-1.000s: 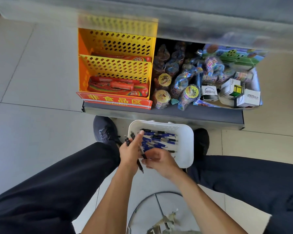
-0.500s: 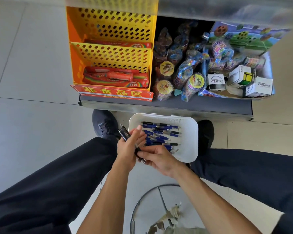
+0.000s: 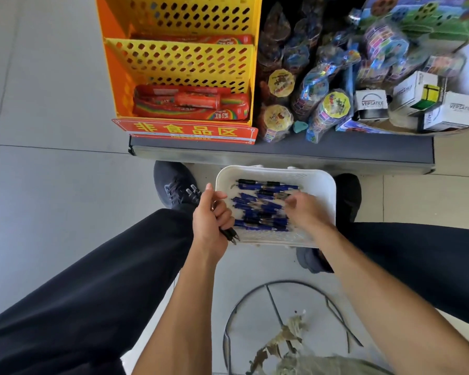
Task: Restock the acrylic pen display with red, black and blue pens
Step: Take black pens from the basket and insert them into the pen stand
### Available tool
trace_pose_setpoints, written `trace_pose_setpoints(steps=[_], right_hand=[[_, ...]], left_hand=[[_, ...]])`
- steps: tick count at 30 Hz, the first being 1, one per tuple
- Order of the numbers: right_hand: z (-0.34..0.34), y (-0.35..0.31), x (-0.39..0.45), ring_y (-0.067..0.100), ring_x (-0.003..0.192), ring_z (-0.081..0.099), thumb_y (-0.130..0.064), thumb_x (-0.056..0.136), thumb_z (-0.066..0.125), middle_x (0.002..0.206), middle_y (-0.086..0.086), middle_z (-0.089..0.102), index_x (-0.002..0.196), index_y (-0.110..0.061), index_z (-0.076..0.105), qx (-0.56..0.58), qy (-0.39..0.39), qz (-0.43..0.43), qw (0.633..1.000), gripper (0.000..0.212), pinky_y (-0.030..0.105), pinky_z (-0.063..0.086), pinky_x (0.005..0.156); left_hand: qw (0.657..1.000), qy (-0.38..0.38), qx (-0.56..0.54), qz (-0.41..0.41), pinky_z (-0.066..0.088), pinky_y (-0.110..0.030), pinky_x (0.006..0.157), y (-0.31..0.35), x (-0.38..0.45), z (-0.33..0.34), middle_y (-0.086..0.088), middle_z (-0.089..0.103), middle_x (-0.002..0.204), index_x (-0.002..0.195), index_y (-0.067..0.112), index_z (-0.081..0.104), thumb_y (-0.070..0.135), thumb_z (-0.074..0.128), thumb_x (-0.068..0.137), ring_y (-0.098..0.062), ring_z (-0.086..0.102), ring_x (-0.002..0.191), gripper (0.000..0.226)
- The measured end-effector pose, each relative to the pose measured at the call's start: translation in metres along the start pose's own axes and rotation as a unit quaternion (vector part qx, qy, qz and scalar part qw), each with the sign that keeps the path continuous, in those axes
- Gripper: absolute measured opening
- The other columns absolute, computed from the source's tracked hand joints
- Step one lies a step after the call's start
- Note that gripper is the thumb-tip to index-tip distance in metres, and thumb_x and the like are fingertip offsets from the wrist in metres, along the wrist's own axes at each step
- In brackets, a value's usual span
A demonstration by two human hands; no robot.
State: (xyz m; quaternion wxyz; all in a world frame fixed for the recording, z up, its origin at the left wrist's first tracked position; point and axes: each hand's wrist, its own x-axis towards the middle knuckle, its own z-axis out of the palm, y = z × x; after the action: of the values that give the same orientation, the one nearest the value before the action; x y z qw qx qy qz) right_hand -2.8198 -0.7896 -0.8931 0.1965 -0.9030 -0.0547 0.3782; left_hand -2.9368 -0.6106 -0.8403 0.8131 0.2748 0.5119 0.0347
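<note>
the white basket (image 3: 320, 182) holds blue pens (image 3: 257, 212). the left hand (image 3: 210, 217) grips black pens (image 3: 229, 234) at its left edge; the right hand (image 3: 306, 212) reaches inside, grasp unclear.

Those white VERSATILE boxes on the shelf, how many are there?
3, all at the shelf's right end: one nearest the toy bags, one showing a cube picture, one farthest right. More may be hidden behind them.
</note>
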Motion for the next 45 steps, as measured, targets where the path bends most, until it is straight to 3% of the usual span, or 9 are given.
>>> trace_pose_setpoints(steps=[5, 17, 24, 28, 30, 34, 38, 41, 45], right_hand=[[0.018, 0.018, 0.008, 0.029, 0.114, 0.058, -0.004, 0.091, 0.066, 0.129, 0.011, 0.058, 0.130, -0.011, 0.051, -0.100, -0.071, -0.016, 0.992, 0.042, 0.037, 0.049, 0.098], [0.035, 0.022, 0.021, 0.024, 0.089, 0.059, -0.010, 0.090, 0.066, 0.105, 0.008, 0.068, 0.097, -0.014, 0.061, -0.155, -0.094, 0.016, 0.983, 0.010, 0.029, 0.050, 0.080], [0.031, 0.034, 0.020, 0.020, 0.089, 0.057, -0.014, 0.096, 0.062, 0.103, 0.004, 0.066, 0.106, -0.010, 0.071, -0.138, -0.086, -0.009, 0.987, 0.014, 0.026, 0.044, 0.080], [0.021, 0.029, 0.006, 0.021, 0.088, 0.064, -0.021, 0.095, 0.069, 0.099, 0.004, 0.073, 0.097, -0.013, 0.077, -0.071, -0.080, -0.015, 0.994, 0.012, 0.029, 0.048, 0.078], [0.015, 0.022, -0.005, 0.019, 0.083, 0.066, -0.023, 0.092, 0.074, 0.091, 0.002, 0.075, 0.094, -0.018, 0.077, 0.048, -0.096, -0.010, 0.994, 0.006, 0.031, 0.052, 0.077], [0.004, -0.002, -0.031, 0.013, 0.074, 0.061, -0.020, 0.085, 0.081, 0.081, 0.001, 0.073, 0.094, -0.016, 0.078, 0.334, -0.157, 0.018, 0.929, 0.011, 0.020, 0.048, 0.067], [-0.002, -0.024, -0.053, 0.003, 0.057, 0.054, -0.011, 0.086, 0.079, 0.069, -0.002, 0.066, 0.100, -0.004, 0.077, 0.381, -0.254, -0.021, 0.889, 0.016, 0.014, 0.043, 0.057], [0.005, -0.034, -0.066, 0.007, 0.061, 0.051, -0.014, 0.084, 0.082, 0.068, -0.001, 0.064, 0.086, -0.019, 0.080, 0.309, -0.322, -0.067, 0.893, 0.005, 0.019, 0.042, 0.060], [0.013, -0.037, -0.071, 0.006, 0.063, 0.054, -0.021, 0.087, 0.079, 0.068, -0.005, 0.068, 0.090, -0.011, 0.079, 0.287, -0.308, -0.071, 0.904, 0.010, 0.016, 0.042, 0.059]], left_hand=[[0.998, -0.005, 0.065, -0.008, 0.016, -0.026, 0.047, -0.009, -0.004, -0.001, 0.005, 0.024, 0.053, 0.059, 0.021, 0.039, 0.041, 0.053, 0.102, -0.010, 0.017, 0.048, 0.050], [0.996, -0.025, 0.079, -0.028, 0.016, -0.027, 0.047, -0.011, -0.005, -0.003, 0.003, 0.024, 0.054, 0.056, 0.019, 0.036, 0.040, 0.053, 0.102, -0.011, 0.017, 0.048, 0.053], [0.995, -0.009, 0.097, -0.020, 0.021, -0.023, 0.042, -0.015, -0.004, -0.005, 0.003, 0.026, 0.055, 0.065, 0.015, 0.050, 0.038, 0.055, 0.101, -0.010, 0.019, 0.046, 0.044], [0.994, 0.001, 0.111, -0.008, 0.020, -0.023, 0.045, -0.018, -0.005, -0.006, 0.002, 0.028, 0.059, 0.094, 0.009, 0.065, 0.039, 0.059, 0.099, -0.010, 0.020, 0.049, 0.032], [0.994, 0.002, 0.110, -0.005, 0.020, -0.023, 0.046, -0.019, -0.007, -0.004, 0.002, 0.036, 0.063, 0.106, 0.007, 0.068, 0.041, 0.062, 0.096, -0.008, 0.022, 0.050, 0.036], [0.993, 0.008, 0.114, 0.017, 0.026, -0.019, 0.045, -0.018, -0.015, 0.001, 0.001, 0.057, 0.078, 0.115, 0.003, 0.069, 0.041, 0.071, 0.088, -0.006, 0.032, 0.050, 0.047], [0.984, -0.018, 0.171, 0.040, 0.031, -0.021, 0.048, -0.019, -0.022, 0.005, -0.002, 0.056, 0.074, 0.090, 0.010, 0.071, 0.039, 0.079, 0.080, -0.008, 0.037, 0.056, 0.033], [0.973, -0.012, 0.228, 0.042, 0.036, -0.024, 0.052, -0.018, -0.022, 0.010, 0.005, 0.047, 0.056, 0.065, 0.016, 0.056, 0.034, 0.076, 0.087, -0.010, 0.041, 0.052, 0.035], [0.971, 0.011, 0.236, 0.041, 0.035, -0.030, 0.051, -0.021, -0.016, 0.009, 0.003, 0.040, 0.051, 0.062, 0.017, 0.048, 0.039, 0.062, 0.098, -0.015, 0.035, 0.051, 0.045]])
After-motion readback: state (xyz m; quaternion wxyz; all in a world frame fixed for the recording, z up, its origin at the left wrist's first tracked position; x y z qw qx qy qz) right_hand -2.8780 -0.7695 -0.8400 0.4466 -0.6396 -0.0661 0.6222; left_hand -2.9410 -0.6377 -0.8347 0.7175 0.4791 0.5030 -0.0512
